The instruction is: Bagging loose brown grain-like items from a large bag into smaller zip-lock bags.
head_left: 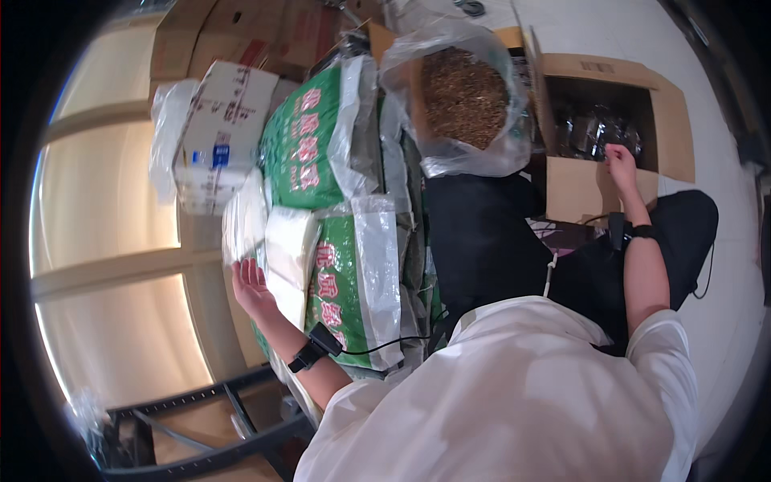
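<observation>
My left hand [252, 289] is palm up with its fingers loosely extended, at the near end of a pile of clear plastic bags [244, 217]. Nothing shows in its palm. Beside it, a stack of white flat packets or sheets [290, 247] lies on the green printed sacks [334, 274]. My right hand [621, 169] is over the near edge of an open cardboard box [602, 190], its fingers bent together. Shiny clear plastic packages [596, 132] lie inside that box. Whether the fingertips pinch one of them cannot be made out.
A clear plastic bag [400, 66] with brown dried, grain-like material [464, 96] stands open ahead of my knees. Another green sack [304, 141] and a white printed carton [223, 138] are on the left. A black metal shelf frame [199, 397] stands at lower left.
</observation>
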`<action>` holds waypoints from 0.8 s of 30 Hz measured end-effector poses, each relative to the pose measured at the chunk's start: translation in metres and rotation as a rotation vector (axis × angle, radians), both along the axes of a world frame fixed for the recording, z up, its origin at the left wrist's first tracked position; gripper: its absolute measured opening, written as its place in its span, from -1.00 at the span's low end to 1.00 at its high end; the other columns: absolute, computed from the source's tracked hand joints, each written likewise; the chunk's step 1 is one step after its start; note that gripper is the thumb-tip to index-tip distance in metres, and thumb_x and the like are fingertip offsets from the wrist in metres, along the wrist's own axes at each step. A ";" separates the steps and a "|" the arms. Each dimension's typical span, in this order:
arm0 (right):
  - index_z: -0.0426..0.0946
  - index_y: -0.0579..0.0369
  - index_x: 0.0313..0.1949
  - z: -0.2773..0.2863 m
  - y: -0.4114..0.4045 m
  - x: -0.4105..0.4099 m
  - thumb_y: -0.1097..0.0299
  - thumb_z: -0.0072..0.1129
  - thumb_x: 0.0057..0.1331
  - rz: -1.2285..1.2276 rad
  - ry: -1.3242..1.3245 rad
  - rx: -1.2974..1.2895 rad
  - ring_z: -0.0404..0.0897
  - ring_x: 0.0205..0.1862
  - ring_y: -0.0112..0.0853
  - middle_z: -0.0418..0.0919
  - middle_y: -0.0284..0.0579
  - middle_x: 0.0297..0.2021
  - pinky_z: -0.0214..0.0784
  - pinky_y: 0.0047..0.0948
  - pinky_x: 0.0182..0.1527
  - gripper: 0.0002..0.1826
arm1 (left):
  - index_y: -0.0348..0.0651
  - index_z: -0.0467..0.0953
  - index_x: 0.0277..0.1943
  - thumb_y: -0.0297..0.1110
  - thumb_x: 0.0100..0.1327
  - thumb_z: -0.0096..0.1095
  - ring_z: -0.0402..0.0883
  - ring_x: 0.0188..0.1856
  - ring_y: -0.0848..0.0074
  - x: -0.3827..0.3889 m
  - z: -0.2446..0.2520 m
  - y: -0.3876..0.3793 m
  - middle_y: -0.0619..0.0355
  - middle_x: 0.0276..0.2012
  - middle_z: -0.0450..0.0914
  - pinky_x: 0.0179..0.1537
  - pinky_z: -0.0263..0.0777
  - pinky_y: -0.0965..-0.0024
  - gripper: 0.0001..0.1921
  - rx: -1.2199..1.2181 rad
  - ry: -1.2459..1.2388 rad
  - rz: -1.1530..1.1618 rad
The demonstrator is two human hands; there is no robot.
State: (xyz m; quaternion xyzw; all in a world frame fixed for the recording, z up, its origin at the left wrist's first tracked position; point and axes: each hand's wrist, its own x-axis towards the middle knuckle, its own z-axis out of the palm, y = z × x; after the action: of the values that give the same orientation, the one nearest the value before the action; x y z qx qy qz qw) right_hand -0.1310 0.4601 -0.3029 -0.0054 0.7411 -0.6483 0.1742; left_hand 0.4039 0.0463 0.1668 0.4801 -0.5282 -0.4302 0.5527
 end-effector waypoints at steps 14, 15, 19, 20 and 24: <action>0.39 -0.05 -0.47 0.052 -0.011 -0.011 0.09 0.06 0.40 -0.056 -0.218 -0.206 0.42 -0.59 -0.60 0.43 -0.39 -0.60 0.26 -0.59 -0.52 -0.69 | -0.48 0.45 0.12 0.01 0.03 0.53 0.55 -0.08 0.37 0.141 -0.052 0.043 -0.09 -0.10 0.60 0.00 0.40 0.36 -0.24 0.207 -0.662 0.536; 0.39 -0.06 -0.46 0.055 -0.013 -0.011 0.08 0.05 0.40 -0.044 -0.227 -0.229 0.42 -0.59 -0.60 0.43 -0.40 -0.60 0.25 -0.59 -0.52 -0.69 | -0.48 0.45 0.12 0.01 0.03 0.53 0.55 -0.08 0.37 0.147 -0.054 0.043 -0.09 -0.10 0.60 0.00 0.40 0.36 -0.24 0.209 -0.660 0.546; 0.40 -0.06 -0.45 0.059 -0.019 -0.007 0.09 0.05 0.40 -0.030 -0.199 -0.153 0.41 -0.60 -0.61 0.43 -0.41 -0.60 0.24 -0.60 -0.52 -0.70 | -0.48 0.51 0.04 -0.17 0.01 0.59 0.54 -0.16 0.52 0.147 -0.060 0.040 0.02 -0.15 0.61 -0.14 0.40 0.50 -0.36 0.066 -0.597 0.456; 0.40 -0.07 -0.45 0.059 -0.019 -0.005 0.09 0.05 0.40 -0.037 -0.213 -0.178 0.41 -0.60 -0.62 0.43 -0.41 -0.60 0.25 -0.60 -0.52 -0.70 | -0.48 0.53 -0.01 -0.22 0.03 0.57 0.55 -0.22 0.54 0.147 -0.061 0.036 0.03 -0.19 0.62 -0.19 0.42 0.51 -0.43 0.016 -0.655 0.487; 0.39 -0.06 -0.45 0.062 -0.018 -0.003 0.09 0.06 0.40 -0.067 -0.223 -0.190 0.40 -0.59 -0.63 0.44 -0.40 -0.60 0.24 -0.62 -0.52 -0.70 | -0.45 0.56 -0.15 -0.37 0.10 0.46 0.60 -0.40 0.54 0.141 -0.052 0.041 0.02 -0.33 0.66 -0.33 0.47 0.51 -0.65 -0.082 -0.747 0.494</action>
State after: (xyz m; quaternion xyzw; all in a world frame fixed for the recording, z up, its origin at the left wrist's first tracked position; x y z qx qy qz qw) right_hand -0.1345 0.4422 -0.2414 0.0749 0.6524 -0.7175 0.2324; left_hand 0.5446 0.0878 0.1152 0.6918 -0.5777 -0.0610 0.4290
